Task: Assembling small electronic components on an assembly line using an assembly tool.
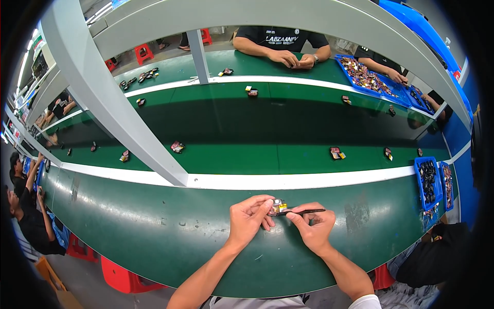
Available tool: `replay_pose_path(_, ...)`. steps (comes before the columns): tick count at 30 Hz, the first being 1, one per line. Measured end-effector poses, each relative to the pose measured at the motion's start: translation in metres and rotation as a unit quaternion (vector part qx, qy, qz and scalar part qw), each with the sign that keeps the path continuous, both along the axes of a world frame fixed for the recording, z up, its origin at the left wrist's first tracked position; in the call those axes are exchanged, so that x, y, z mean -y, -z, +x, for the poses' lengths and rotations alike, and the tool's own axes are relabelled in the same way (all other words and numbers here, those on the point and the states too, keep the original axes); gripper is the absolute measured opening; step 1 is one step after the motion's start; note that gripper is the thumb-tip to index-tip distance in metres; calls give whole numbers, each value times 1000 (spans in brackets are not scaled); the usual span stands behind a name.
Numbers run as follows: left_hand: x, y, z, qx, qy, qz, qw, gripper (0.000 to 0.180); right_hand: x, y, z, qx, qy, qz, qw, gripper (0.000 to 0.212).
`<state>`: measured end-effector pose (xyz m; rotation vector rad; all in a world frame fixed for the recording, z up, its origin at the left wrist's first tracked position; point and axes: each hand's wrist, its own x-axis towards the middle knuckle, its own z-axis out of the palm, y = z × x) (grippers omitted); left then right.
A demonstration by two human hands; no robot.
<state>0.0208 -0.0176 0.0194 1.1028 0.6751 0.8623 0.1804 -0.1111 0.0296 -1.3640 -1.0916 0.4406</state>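
Note:
My left hand (249,219) pinches a small electronic part (279,206), which shows a yellow patch, a pale round spot and dark edges. It is held just above the green bench top, near the middle of the bench's far side. In my right hand (316,227) is a slim black tweezers-like tool (310,211), gripped between thumb and fingers. Its left end meets the lower right side of the part. The tool's exact tip is too small to make out.
Beyond a white rail (267,181) runs a green conveyor belt (231,159) carrying several small parts spaced apart. A blue tray (437,198) of black pieces stands at the right. A grey frame post (123,118) rises at the left. Co-workers sit across and at both sides.

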Motion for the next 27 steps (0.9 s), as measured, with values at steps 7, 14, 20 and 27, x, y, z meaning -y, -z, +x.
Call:
replay_pose_path(7, -1, 0, -1, 4, 0, -5, 1000, 22, 1, 0, -1, 47, -3, 15, 999, 11)
replay_pose_path(14, 0, 2, -1, -7, -1, 6, 1000, 22, 2, -3, 0, 3, -20, -23, 1000, 12)
replay_pose_path(20, 2, 2, 0, -29, -11, 24, 999, 22, -1, -3, -1, -48, -30, -32, 998, 12)
replay_pose_path(27, 0, 1, -1, -19, -19, 13, 1000, 22, -2, -1, -1, -17, -27, -2, 999, 12)
